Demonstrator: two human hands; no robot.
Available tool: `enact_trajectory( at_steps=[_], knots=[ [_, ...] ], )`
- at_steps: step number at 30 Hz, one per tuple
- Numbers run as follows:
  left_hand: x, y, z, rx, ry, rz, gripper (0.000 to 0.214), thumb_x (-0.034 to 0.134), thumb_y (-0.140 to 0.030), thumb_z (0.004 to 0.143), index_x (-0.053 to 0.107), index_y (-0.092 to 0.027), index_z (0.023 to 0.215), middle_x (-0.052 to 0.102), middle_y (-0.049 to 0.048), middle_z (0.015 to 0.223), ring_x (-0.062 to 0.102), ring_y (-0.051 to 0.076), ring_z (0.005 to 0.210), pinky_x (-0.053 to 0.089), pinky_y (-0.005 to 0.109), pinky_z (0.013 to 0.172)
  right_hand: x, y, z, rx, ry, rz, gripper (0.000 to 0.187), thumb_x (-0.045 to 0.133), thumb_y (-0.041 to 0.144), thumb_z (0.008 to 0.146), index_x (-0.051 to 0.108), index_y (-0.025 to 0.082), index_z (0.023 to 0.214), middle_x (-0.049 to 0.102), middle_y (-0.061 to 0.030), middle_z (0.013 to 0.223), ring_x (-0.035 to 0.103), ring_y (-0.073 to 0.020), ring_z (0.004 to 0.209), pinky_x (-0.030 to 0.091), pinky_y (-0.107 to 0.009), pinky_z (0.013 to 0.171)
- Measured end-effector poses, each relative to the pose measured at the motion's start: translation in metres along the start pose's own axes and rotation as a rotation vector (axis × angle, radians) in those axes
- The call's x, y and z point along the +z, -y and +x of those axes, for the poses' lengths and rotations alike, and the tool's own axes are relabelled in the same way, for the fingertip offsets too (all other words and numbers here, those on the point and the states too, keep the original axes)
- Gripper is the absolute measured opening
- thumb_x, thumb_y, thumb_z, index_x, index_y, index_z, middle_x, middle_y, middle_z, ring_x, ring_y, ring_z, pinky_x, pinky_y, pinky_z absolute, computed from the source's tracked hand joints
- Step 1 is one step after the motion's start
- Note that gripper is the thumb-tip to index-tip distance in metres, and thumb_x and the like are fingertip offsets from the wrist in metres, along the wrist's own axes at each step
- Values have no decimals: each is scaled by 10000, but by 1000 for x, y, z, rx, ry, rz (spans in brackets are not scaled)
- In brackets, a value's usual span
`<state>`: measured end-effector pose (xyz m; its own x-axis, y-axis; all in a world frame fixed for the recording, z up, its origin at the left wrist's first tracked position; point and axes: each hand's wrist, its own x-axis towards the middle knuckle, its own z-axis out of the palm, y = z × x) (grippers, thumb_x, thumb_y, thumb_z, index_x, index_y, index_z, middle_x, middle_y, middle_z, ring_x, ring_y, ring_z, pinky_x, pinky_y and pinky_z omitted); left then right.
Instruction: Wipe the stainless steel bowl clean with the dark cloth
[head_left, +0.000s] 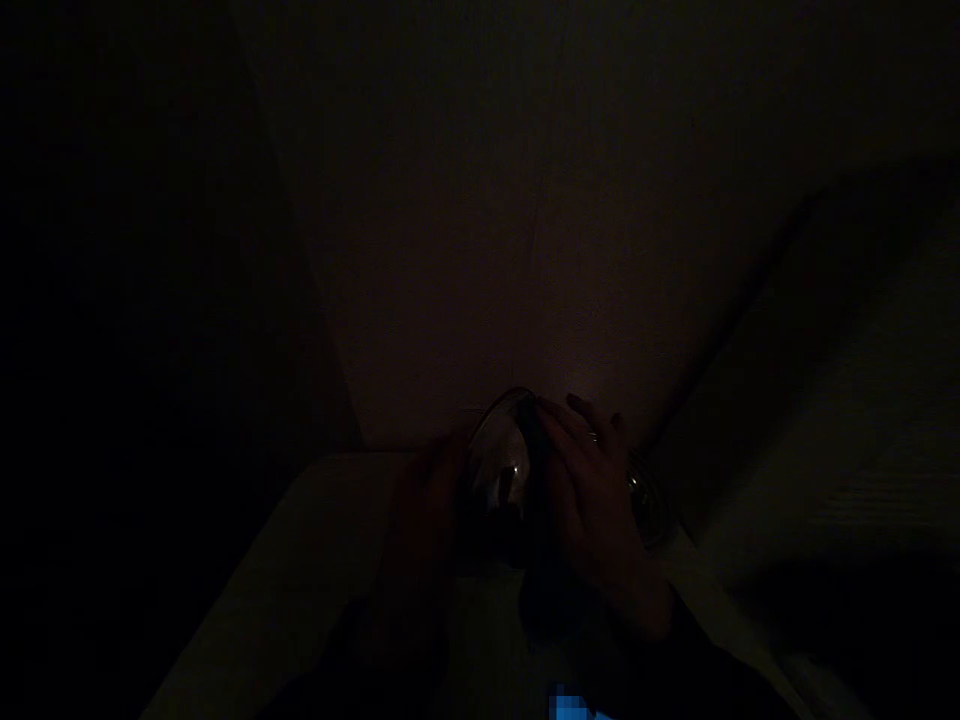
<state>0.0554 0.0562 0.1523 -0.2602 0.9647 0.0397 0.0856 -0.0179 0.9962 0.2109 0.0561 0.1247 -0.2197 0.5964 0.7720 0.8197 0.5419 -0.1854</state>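
Note:
The scene is very dark. A shiny, rounded object [499, 465] with a curved rim stands between my hands, and small reflections show on its face. I cannot tell its exact kind. My left hand [424, 500] grips its left side; those fingers are mostly lost in shadow. Against its right side lies my right hand [589, 485], fingers pointing up and forward, with two of them lifted away. Under the right palm a dark, cloth-like thing [551, 600] hangs down and also covers part of the shiny face.
Pale furniture top [300, 540] lies under the hands, against a plain wall [450, 250]. Just right of my right hand sits a round, glinting thing [651, 500], its kind unclear. A large pale slanted surface [847, 400] rises at the right. A blue pixelated patch shows at the bottom edge.

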Motion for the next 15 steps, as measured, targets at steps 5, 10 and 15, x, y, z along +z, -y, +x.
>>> enact_trajectory(
  at_steps=[5, 10, 15],
  knots=[
    [2, 0, 0, -64, -10, -84, 292, 496, -413, 814, 671, -180, 843, 721, 80, 913, 664, 222, 879, 506, 324, 777, -2, 12, -2, -163, 41, 23, 454, 422, 196, 921, 438, 232, 1373, 538, -51, 1397, 410, -296, 1287, 108, -669, 1121],
    [4, 3, 2, -123, 7, -98, 319, 540, -459, 786, 680, -185, 873, 723, 79, 947, 660, 234, 915, 497, 330, 781, 3, 4, 2, -45, 54, 8, 417, 369, 214, 944, 477, 237, 1347, 559, -49, 1372, 426, -297, 1265, 186, -665, 1093],
    [3, -1, 2, -167, 10, -2, 324, 529, -465, 802, 691, -188, 849, 733, 73, 884, 674, 236, 852, 495, 324, 707, -3, -18, 9, 121, 205, 110, 459, 331, 262, 954, 477, 129, 1368, 563, -135, 1334, 488, -284, 1187, 432, -513, 1000]
  ],
)
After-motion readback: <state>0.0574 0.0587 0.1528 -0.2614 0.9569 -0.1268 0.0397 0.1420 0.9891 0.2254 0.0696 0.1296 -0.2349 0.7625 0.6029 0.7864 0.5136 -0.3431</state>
